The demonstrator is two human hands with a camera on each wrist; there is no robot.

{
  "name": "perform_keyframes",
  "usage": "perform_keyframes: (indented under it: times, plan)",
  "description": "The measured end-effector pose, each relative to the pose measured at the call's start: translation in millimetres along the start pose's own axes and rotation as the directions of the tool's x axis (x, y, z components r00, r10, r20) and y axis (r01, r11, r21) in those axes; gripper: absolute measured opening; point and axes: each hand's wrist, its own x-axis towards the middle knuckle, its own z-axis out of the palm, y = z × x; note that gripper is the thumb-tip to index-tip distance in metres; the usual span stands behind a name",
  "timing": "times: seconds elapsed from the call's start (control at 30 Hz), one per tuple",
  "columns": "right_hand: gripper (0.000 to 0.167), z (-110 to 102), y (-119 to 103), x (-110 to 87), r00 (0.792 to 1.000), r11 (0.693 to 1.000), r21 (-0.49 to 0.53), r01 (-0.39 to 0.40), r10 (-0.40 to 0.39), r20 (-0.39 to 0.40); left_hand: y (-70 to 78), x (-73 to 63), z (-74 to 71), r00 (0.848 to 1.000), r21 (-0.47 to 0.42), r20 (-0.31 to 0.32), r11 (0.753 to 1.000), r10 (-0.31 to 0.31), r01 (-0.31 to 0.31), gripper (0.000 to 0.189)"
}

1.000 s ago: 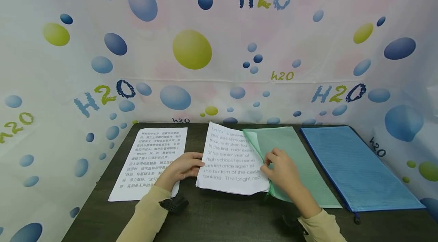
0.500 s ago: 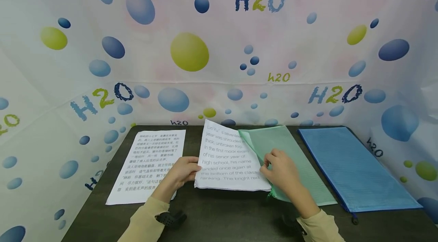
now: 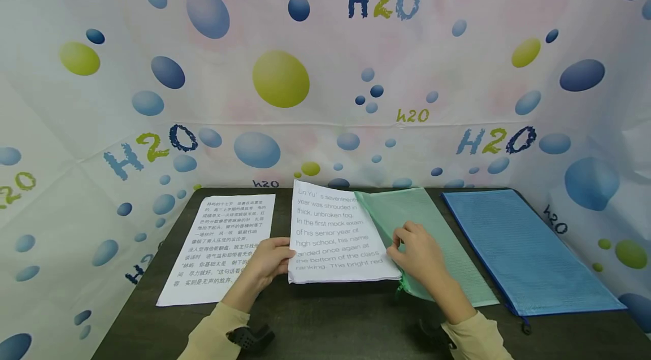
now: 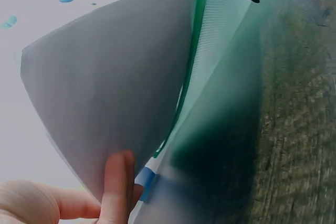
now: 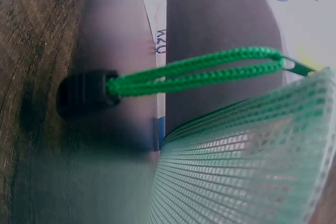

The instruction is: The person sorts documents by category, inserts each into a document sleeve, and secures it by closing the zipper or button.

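Observation:
My left hand (image 3: 268, 263) pinches the left edge of white printed paper (image 3: 335, 235) with English text, thumb on one face and fingers on the other in the left wrist view. The paper's right side lies inside the opening of a green mesh zipper pouch (image 3: 437, 210), its near edge lifted off the table. With thumb and fingertips, my right hand (image 3: 418, 252) pinches the pouch's edge at the opening. A green cord loop (image 5: 205, 72) with a black pull end (image 5: 86, 95) hangs from the pouch corner in the right wrist view; mesh covers most of that hand there.
To the left lies another white sheet (image 3: 218, 235) with Chinese text, partly behind my left wrist. A blue mesh zipper pouch (image 3: 529, 252) lies flat at the right. Behind the dark table (image 3: 325, 326) hangs a bubble-patterned cloth (image 3: 335, 38).
The English paper has slid left, further out of the green pouch, with my left hand; more of its line ends show. My right hand keeps its grip on the pouch edge.

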Motion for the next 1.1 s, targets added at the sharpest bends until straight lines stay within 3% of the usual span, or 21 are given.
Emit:
perform_keyframes:
  times: [0.2,0.33,0.67,0.87,1.1]
  plan:
    - [0.021,-2,3,0.8,1.000,1.000,0.017,0.008,-0.008,0.001,-2.1,1.6,6.0,0.999,0.025,-0.045,1.000,0.005,-0.004,0.040]
    - [0.019,-3,3,1.7,1.000,1.000,0.016,0.011,-0.011,-0.006,-1.4,1.2,12.2,0.999,0.044,-0.035,0.999,0.025,-0.023,0.039]
    - [0.016,-3,1,2.7,0.999,0.999,-0.038,0.018,-0.017,0.031,7.3,0.7,9.7,1.000,-0.124,0.007,0.992,-0.023,0.024,0.042]
    - [0.017,-3,-1,2.3,0.998,0.997,-0.063,0.050,-0.048,0.036,10.7,2.0,6.4,1.000,-0.122,-0.011,0.993,-0.012,0.010,0.042]
    - [0.018,-1,-2,1.6,0.998,0.996,-0.058,0.068,-0.067,0.015,14.4,-0.2,17.0,1.000,-0.133,0.016,0.991,0.003,-0.001,0.043]
